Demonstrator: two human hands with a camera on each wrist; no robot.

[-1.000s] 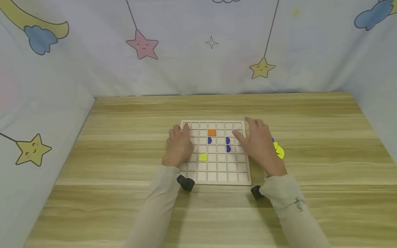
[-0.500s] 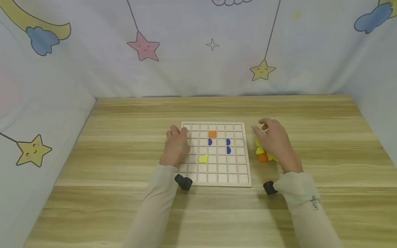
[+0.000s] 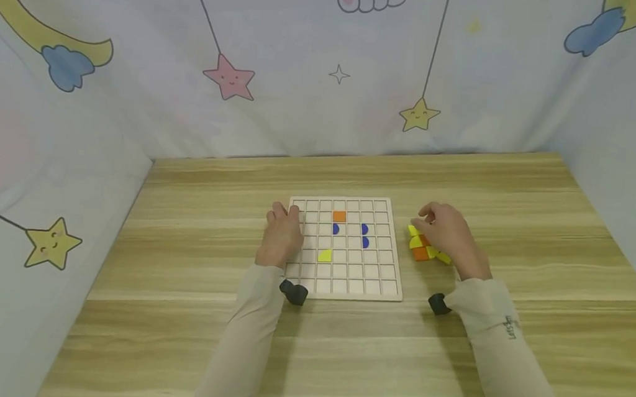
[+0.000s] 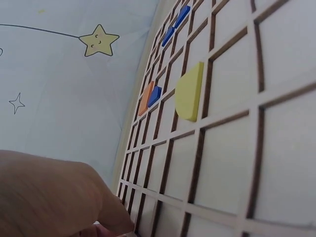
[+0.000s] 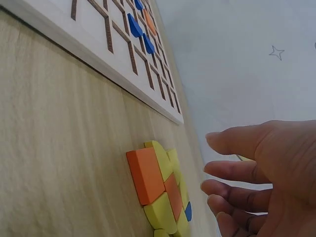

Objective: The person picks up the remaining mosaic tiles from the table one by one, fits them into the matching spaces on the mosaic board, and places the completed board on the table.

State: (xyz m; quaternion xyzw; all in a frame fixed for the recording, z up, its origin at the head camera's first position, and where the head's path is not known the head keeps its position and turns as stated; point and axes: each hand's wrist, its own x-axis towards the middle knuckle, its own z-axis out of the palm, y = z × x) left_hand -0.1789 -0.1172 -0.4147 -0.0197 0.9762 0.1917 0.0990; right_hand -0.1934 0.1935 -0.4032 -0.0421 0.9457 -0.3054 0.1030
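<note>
Head view, blocks [image 3: 422, 253] partly behind right grip [image 3: 448, 232]

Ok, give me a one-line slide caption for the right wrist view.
Right hand, thumb and fingers parted, near a cluster of yellow, orange and blue pieces beside the gridded board.

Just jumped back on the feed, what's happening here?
A person's left hand holds the left edge of the grid board, which carries an orange piece, three blue pieces and a yellow piece. The right hand hovers by the loose pile of pieces to the board's right, fingers apart, with nothing visible in its grasp.
</note>
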